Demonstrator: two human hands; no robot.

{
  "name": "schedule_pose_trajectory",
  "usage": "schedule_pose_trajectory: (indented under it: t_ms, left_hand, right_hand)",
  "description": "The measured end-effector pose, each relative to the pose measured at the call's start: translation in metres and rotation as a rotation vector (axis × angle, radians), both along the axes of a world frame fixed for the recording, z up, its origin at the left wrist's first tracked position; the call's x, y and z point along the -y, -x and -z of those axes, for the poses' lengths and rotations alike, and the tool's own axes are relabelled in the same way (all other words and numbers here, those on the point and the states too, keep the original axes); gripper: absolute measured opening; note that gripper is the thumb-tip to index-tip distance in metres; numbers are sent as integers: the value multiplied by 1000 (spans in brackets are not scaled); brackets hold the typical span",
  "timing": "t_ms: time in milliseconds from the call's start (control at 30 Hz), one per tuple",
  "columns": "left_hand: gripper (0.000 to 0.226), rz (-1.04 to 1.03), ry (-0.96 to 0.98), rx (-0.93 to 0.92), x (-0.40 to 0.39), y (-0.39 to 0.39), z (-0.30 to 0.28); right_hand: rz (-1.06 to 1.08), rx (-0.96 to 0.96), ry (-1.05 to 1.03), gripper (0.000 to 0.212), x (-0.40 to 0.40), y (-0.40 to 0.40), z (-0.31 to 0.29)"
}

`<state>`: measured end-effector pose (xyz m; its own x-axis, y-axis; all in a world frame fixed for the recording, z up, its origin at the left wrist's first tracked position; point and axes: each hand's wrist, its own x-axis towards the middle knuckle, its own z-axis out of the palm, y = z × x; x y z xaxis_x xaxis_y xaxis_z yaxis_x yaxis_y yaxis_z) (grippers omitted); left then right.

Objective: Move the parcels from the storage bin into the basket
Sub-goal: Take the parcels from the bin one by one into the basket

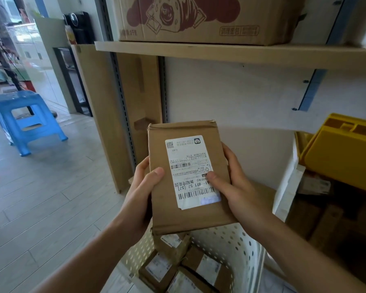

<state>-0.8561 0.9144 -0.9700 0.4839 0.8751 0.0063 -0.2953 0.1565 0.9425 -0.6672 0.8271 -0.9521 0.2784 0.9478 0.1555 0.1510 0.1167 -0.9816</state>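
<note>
Head view. Step in hand, as I judge it: carry phase. One parcel (pixel 188 176) is held up in both hands, above the basket (pixel 237 244), which sits at 6 o'clock in frame.

Grip: left hand (pixel 144 187) curls round the parcel's left edge, thumb pressed on the front face. Right hand (pixel 230 182) holds the right edge, thumb on the label (pixel 190 170). Both hands clamp the parcel between them.

Basket: cream, perforated wall, several parcels already inside. Yellow bin (pixel 342 153) at 3 o'clock; dim boxes show below it.

Next move, as I judge it: lower the parcel straight down to 6 o'clock, tip it flat onto the pile, then release.

Parcel look: flat brown cardboard pack, upright, top edge creased and slightly torn. White label with barcodes, its print upside down.
</note>
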Motion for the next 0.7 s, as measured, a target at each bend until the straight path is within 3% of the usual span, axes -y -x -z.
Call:
schedule_pose_trajectory:
  t_ms: [100, 233, 367, 500, 600, 700]
  left_hand:
    - [73, -22, 19, 52, -1, -1, -1]
    - [72, -69, 10, 109, -4, -2, 0]
    - [72, -120, 48, 131, -7, -3, 4]
    - [90, -167, 53, 155, -11, -2, 6]
    - [93, -138, 62, 217, -10, -3, 6]
    - [96, -121, 39, 247, -8, -4, 2]
  right_hand:
    - [-23, 23, -3, 78, 0, -1, 0]
    - [-122, 50, 9, 107, -2, -13, 2]
    - [-269, 50, 26, 115, -3, -21, 4]
    - [-186, 92, 131, 131, -6, -19, 15]
    - [-192, -90, 278, 110, -6, -14, 20]
    - [-296, -311, 321, 114, -8, -12, 23]
